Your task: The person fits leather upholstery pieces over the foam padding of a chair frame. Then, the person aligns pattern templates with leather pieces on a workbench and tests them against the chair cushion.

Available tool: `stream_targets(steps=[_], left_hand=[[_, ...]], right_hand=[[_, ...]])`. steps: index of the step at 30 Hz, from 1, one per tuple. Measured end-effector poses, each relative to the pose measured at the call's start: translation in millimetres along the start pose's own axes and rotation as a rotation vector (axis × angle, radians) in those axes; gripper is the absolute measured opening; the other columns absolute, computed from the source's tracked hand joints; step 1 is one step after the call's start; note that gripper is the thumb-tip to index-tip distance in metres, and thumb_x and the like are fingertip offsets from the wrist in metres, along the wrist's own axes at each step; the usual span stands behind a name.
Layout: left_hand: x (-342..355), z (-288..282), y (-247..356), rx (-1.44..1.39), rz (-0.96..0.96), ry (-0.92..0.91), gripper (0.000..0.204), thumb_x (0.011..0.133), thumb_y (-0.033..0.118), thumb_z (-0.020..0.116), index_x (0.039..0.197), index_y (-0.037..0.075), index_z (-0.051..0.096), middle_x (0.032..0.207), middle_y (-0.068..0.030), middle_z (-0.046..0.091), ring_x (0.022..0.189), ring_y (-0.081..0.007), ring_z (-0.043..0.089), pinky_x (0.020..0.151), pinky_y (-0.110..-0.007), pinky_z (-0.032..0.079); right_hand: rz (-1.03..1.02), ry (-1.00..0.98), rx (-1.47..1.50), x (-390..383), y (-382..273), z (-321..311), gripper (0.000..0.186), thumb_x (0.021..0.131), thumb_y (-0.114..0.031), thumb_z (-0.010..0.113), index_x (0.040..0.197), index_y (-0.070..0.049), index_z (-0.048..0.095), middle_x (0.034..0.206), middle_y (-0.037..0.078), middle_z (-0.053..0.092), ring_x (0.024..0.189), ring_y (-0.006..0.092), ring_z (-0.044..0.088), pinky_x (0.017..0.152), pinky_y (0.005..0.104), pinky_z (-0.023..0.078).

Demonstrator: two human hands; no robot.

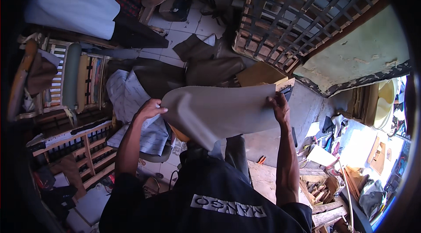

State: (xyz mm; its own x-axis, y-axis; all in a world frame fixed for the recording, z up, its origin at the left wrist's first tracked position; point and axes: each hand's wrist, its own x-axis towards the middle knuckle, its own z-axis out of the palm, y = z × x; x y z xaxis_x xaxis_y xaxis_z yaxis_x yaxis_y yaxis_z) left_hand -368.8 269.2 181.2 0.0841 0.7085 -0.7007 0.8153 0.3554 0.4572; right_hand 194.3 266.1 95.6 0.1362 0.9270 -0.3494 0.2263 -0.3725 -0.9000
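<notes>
Stretched across in front of me is a grey-brown faux leather sheet, with a curved far edge and a fold sagging toward me on its left part. My left hand pinches its left edge, thumb pointing inward. At the right end, my right hand grips the other edge, its fingers slightly blurred. Just beyond that hand, a black object lies at the corner of a wooden piece; its kind is unclear. Left of the sheet hangs pale fabric with printed marks. Darker brown material is heaped behind it.
A wooden frame with woven black straps stands at the far right. Beside it leans a worn, pale green panel. Slatted wooden frames stand on the left. Orange-handled pliers lie near my right forearm, and wood scraps fill the lower right.
</notes>
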Motion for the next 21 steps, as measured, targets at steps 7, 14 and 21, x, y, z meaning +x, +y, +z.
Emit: stream_targets(steps=[7,14,21], left_hand=[[-45.9,-13.4,0.0,-0.090,0.035,0.114,0.028,0.084,0.021,0.075,0.102,-0.001,0.071,0.088,-0.0101,0.071,0.084,-0.0156,0.065,0.080,-0.033,0.051],[-39.6,13.1,-25.9,-0.034,-0.089,0.233,0.028,0.083,0.028,0.076,0.096,0.003,0.070,0.086,-0.0112,0.071,0.081,-0.0181,0.067,0.077,-0.034,0.051],[-25.0,59.2,-34.7,-0.280,-0.022,0.425,0.029,0.085,0.023,0.073,0.102,0.001,0.066,0.093,-0.0112,0.071,0.087,-0.0205,0.066,0.079,-0.034,0.051]], right_hand=[[-0.002,0.036,-0.189,9.5,-7.6,7.1,0.035,0.087,-0.029,0.073,0.107,-0.001,0.068,0.107,0.013,0.070,0.094,0.0256,0.067,0.088,0.0355,0.049],[-0.073,0.018,-0.442,0.5,-20.0,11.8,0.028,0.088,-0.027,0.071,0.100,-0.002,0.068,0.096,0.015,0.070,0.092,0.0268,0.065,0.085,0.0363,0.049],[-0.041,0.000,-0.240,7.6,-16.5,8.1,0.030,0.087,-0.028,0.071,0.099,-0.001,0.069,0.098,0.015,0.071,0.093,0.0264,0.066,0.088,0.0366,0.048]])
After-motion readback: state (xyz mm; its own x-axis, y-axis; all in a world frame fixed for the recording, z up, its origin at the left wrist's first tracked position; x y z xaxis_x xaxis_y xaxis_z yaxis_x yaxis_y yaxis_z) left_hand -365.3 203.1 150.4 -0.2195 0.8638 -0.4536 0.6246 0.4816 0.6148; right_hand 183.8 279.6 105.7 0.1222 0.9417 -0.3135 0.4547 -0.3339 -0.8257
